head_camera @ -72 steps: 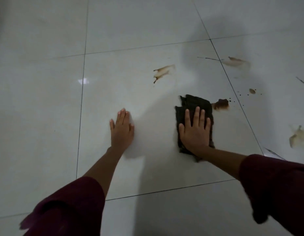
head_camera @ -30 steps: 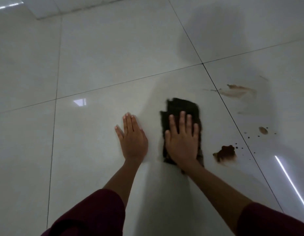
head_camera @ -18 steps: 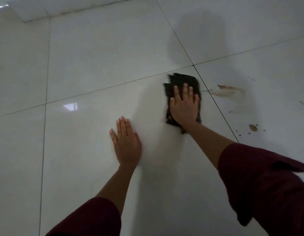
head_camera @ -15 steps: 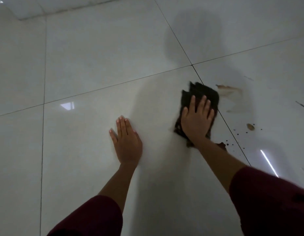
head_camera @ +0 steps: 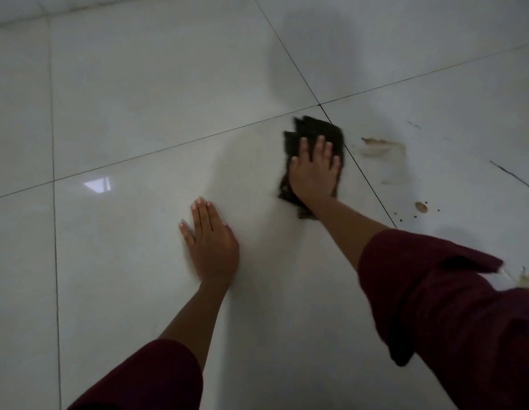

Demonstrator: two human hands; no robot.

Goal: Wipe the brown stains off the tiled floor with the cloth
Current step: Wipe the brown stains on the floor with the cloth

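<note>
A dark folded cloth (head_camera: 316, 130) lies on the white tiled floor (head_camera: 144, 84) near a crossing of grout lines. My right hand (head_camera: 315, 171) presses flat on the cloth with straight fingers. My left hand (head_camera: 211, 242) rests flat on a bare tile, fingers together. A smeared brown stain (head_camera: 381, 146) sits just right of the cloth, across the grout line. A small brown spot (head_camera: 421, 207) with dark specks lies further right and nearer to me. My right sleeve hides the floor below it.
A thin dark streak (head_camera: 513, 176) marks the tile at the far right. A pale brown patch (head_camera: 528, 279) shows at the right edge beside my sleeve. A bright light reflection (head_camera: 99, 184) lies on the left tile. A shadow falls on the far tiles.
My right hand has pushed the cloth away from me and a little left, up toward the grout crossing. The dark blob stain seen earlier no longer shows. My left hand stays planted.
</note>
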